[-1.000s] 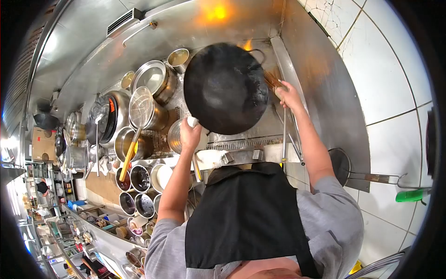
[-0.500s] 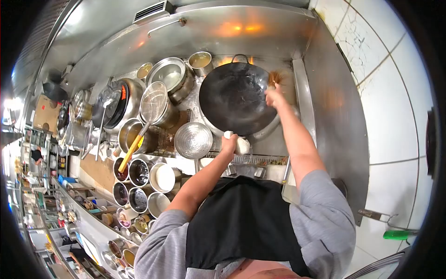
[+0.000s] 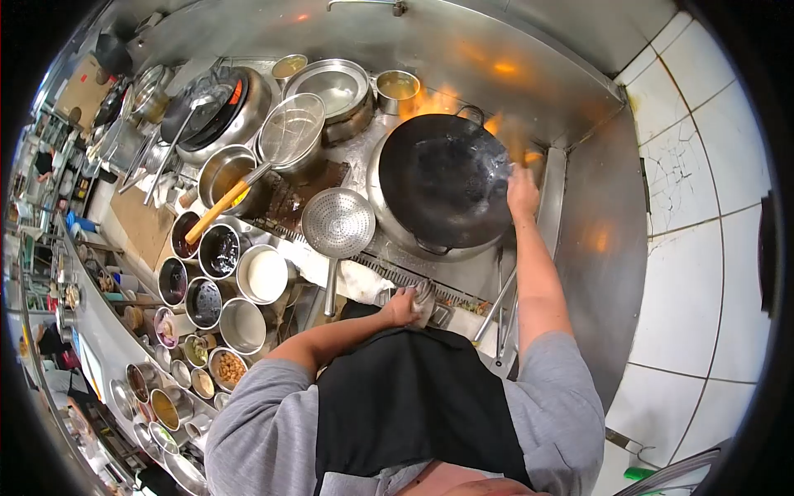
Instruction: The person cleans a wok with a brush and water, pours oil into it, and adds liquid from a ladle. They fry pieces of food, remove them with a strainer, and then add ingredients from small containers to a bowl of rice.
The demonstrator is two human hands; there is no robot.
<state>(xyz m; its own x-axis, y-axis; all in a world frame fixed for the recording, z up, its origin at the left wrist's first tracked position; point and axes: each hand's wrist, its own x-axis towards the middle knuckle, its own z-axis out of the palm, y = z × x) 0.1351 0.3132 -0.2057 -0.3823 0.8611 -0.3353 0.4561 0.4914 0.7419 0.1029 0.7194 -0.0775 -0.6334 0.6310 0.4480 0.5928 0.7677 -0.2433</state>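
Note:
A black wok (image 3: 447, 182) sits over a burner, tilted slightly, with flames (image 3: 434, 101) behind its rim. My right hand (image 3: 522, 194) is closed at the wok's right edge, round a brown bristle brush (image 3: 518, 142) blurred by motion. Low at the stove's front edge, my left hand (image 3: 402, 307) is closed beside a metal fitting and something whitish; what it grips is unclear. A white cloth (image 3: 360, 281) lies just left of it. The perforated ladle (image 3: 338, 223) rests left of the wok, its handle pointing toward me.
A wire strainer (image 3: 291, 129) with a yellow handle lies across a pot. Several sauce pots (image 3: 262, 274) stand at the left front. Behind are a metal basin (image 3: 335, 89) and a small pot of liquid (image 3: 397, 85). A steel wall (image 3: 600, 240) closes the right side.
My left hand has moved from the wok's near rim back toward my body. The flames behind the wok are larger. My right hand remains by the right rim, and the view has shifted.

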